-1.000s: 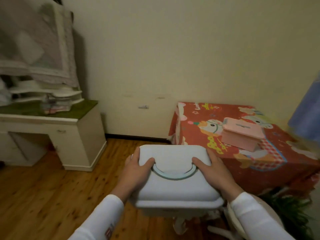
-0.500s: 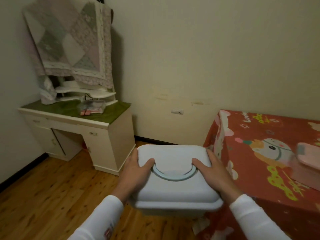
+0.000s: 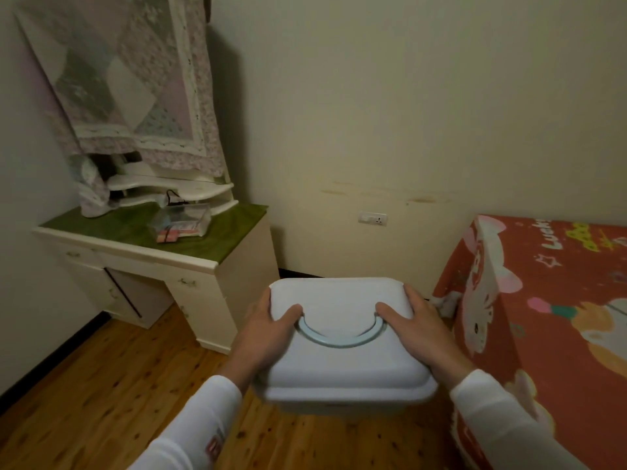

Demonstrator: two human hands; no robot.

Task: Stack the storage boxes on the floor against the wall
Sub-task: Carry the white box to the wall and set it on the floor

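Note:
I hold a pale blue-white storage box (image 3: 342,361) with a curved handle set in its lid, level in front of me above the wooden floor. My left hand (image 3: 268,334) grips its left side with the thumb on the lid. On the box's right side sits my right hand (image 3: 417,327), thumb also on the lid. The box's lower body is mostly hidden under the lid. Beyond it the cream wall (image 3: 373,130) meets the floor between a dresser and a covered table.
A white dresser with a green top (image 3: 217,239) stands at the left, draped above with a patchwork quilt (image 3: 135,79). A table under a red cartoon cloth (image 3: 543,300) is close on the right. A wall socket (image 3: 372,218) sits low on the wall. Wooden floor (image 3: 101,385) spreads at lower left.
My view has swung left and forward: the dresser and quilt came into fuller view, the red table slid to the right edge, and the pink box on it left the frame. My grip is unchanged.

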